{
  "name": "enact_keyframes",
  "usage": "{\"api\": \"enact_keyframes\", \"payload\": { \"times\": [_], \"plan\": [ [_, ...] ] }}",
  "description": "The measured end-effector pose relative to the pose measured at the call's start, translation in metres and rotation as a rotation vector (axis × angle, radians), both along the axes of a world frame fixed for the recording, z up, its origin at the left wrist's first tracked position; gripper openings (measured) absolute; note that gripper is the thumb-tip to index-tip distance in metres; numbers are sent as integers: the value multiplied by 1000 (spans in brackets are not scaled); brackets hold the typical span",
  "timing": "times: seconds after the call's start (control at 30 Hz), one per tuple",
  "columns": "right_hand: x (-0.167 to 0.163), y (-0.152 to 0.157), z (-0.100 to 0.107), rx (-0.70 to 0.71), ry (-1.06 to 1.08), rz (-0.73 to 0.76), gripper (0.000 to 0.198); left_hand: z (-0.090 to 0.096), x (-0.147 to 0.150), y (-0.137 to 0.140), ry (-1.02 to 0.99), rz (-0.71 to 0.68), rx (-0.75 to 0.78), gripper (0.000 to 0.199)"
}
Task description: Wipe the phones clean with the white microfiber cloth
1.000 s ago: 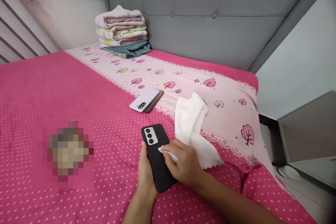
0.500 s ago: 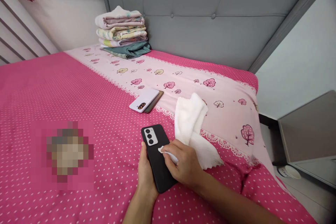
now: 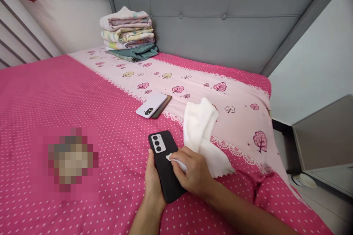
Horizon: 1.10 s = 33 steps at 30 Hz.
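Observation:
A black phone [image 3: 167,176] with a silver camera block rests back side up in my left hand [image 3: 153,183]. My left thumb lies along its left edge, and the other fingers are hidden beneath it. Pinched in my right hand [image 3: 194,170] is a small white wipe [image 3: 179,163], its tip touching the phone's back. A larger white cloth [image 3: 200,123] lies crumpled on the bed just beyond my right hand. Farther off, a pale lilac phone [image 3: 150,104] sits camera side up, partly over a brown phone [image 3: 162,108].
The bed [image 3: 110,154] has a pink dotted cover with a tree-print band. Folded bedding [image 3: 127,31] is stacked against the grey headboard [image 3: 193,36]. A blurred-out patch [image 3: 71,161] hides something at the left. On the floor at right stands a white tub [image 3: 305,181].

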State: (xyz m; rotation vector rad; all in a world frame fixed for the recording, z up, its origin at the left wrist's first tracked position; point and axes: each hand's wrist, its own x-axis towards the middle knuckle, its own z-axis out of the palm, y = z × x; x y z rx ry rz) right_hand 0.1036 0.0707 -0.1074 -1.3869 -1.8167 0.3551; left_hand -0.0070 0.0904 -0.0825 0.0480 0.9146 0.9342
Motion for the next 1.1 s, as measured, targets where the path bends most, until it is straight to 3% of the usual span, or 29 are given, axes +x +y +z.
{"api": "enact_keyframes", "payload": {
  "times": [1.1],
  "plan": [
    [1,0,-2,-1,12,9,18,0,0,0,20,0,8,46]
  ]
}}
